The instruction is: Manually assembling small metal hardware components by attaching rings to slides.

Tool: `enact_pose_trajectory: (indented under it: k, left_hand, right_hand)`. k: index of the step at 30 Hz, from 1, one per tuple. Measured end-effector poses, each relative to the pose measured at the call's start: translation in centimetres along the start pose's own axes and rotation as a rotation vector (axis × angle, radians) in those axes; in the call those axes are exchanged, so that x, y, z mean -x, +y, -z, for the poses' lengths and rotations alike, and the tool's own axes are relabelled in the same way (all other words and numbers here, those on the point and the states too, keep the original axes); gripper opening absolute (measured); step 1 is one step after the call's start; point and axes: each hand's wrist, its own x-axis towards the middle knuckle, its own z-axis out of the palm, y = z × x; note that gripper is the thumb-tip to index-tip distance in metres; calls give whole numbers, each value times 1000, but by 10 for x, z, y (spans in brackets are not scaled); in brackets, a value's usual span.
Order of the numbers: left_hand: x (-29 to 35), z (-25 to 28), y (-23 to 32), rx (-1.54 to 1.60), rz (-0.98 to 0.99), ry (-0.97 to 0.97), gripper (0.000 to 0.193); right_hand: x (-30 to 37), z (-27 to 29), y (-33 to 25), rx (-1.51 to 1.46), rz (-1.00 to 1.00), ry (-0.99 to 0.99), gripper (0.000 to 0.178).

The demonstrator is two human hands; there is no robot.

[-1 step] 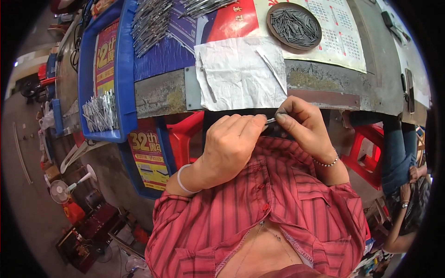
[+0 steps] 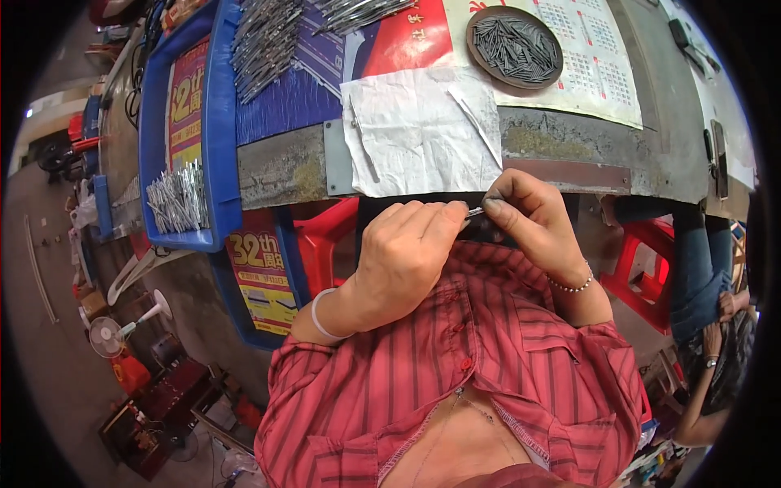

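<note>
My left hand (image 2: 412,254) is closed, thumb and fingertips pinching a small silvery metal rod (image 2: 474,213). From the other side my right hand (image 2: 530,221) pinches the end of the same rod between thumb and forefinger. Both hands meet just off the near edge of the workbench. Much of the rod is hidden by my fingers. Beyond them lies a creased white sheet (image 2: 423,114), with a thin dark metal rod (image 2: 365,145) at its left and a slim pale strip (image 2: 474,118) at its right.
A round brown dish (image 2: 521,84) holds many short dark metal pins (image 2: 514,47). Long silvery rods (image 2: 264,49) are heaped at the back left. A blue tray (image 2: 225,163) on the left contains more silvery rods (image 2: 177,202). Red stools (image 2: 639,272) stand below; another person's arm (image 2: 701,398) shows at right.
</note>
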Motion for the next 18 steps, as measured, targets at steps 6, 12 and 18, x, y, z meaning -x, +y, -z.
enact_pose_trajectory:
  k: [6,12,18]
  left_hand:
    - [-18,2,10,-40,38,-82,21]
    - [-35,2,13,-67,47,-142,20]
    - [-45,4,14,-103,23,-118,20]
  right_hand:
    - [-2,10,8,-78,13,51,13]
    - [-7,22,6,-117,33,57,14]
    - [-13,28,3,-111,57,39,13]
